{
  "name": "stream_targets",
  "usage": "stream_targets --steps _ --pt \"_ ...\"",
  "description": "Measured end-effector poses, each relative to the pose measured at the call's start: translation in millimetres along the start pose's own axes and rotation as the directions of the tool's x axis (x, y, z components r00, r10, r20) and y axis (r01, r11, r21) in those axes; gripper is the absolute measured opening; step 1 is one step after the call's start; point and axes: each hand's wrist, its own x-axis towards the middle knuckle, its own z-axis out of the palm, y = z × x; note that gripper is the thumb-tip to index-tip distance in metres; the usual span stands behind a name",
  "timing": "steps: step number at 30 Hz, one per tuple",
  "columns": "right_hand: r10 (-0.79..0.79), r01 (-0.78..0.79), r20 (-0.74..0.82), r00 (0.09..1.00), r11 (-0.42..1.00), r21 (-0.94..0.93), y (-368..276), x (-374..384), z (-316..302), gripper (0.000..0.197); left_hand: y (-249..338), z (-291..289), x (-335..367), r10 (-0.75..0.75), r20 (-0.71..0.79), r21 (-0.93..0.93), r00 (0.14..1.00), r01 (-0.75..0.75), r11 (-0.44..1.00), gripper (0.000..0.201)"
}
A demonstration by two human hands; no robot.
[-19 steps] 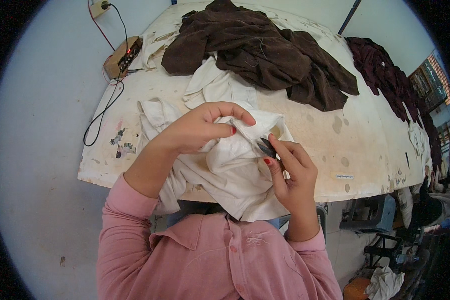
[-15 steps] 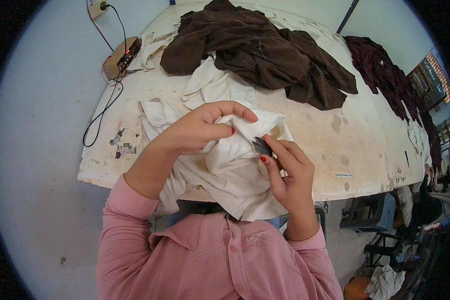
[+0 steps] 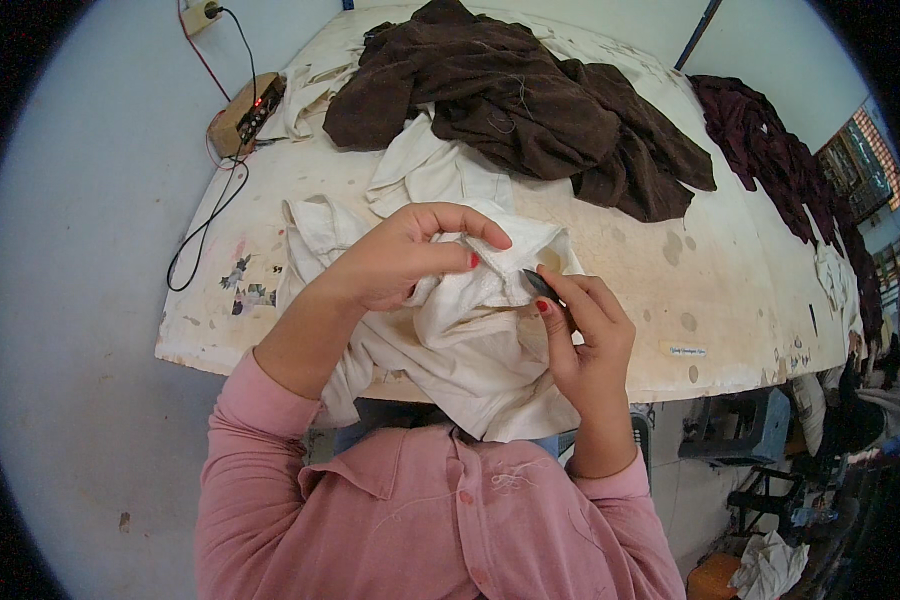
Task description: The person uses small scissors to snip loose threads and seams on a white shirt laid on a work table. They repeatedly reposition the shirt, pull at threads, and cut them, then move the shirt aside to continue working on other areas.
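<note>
A white garment (image 3: 470, 350) lies bunched at the table's near edge, part of it hanging over. My left hand (image 3: 410, 255) pinches a fold of it between thumb and fingers, holding a seam up. In my right hand (image 3: 590, 335) is a small pair of dark thread snips (image 3: 538, 284), gripped between thumb and fingers. Their tips point at the raised seam, just right of my left fingertips. Most of the snips is hidden by my fingers, and whether the blades touch the cloth I cannot tell.
The pale, stained table (image 3: 740, 330) carries a heap of dark brown cloth (image 3: 530, 100) at the back, with more white cloth (image 3: 435, 170) under it. A brown box (image 3: 245, 115) with a red light and black cable stands back left. Maroon cloth (image 3: 770, 150) lies along the right.
My right hand has drawn slightly right with the snips, away from the seam. The snips' blades looked parted before and now look closer together. My left hand keeps its pinch.
</note>
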Motion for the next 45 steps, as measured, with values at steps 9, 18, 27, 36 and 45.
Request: stream_targets --steps 9,18,27,36,45 --pt "0.019 -0.019 0.056 0.998 1.000 -0.009 -5.7 1.5 0.6 0.031 -4.9 5.6 3.4 0.165 -0.036 0.341 0.986 -0.143 0.929 0.024" --pt "-0.028 0.035 0.055 0.998 0.991 -0.133 -5.2 4.5 0.4 0.031 -4.0 7.6 4.3 0.151 -0.028 0.324 0.988 -0.134 0.937 0.026" --pt "-0.043 0.033 -0.072 0.996 0.991 -0.126 0.6 2.9 3.1 0.034 -5.1 6.1 5.7 0.042 -0.115 0.063 0.992 -0.035 0.997 0.029" --pt "-0.255 0.203 -0.099 0.962 0.909 -0.364 -2.2 4.1 20.0 0.039 -4.8 3.3 9.0 -0.040 -0.133 -0.036 0.990 0.036 0.999 0.030" --pt "-0.316 0.241 -0.109 0.943 0.868 -0.434 0.1 9.7 27.2 0.037 -6.5 -0.1 11.2 -0.077 -0.135 -0.137 0.988 0.059 0.989 0.028"
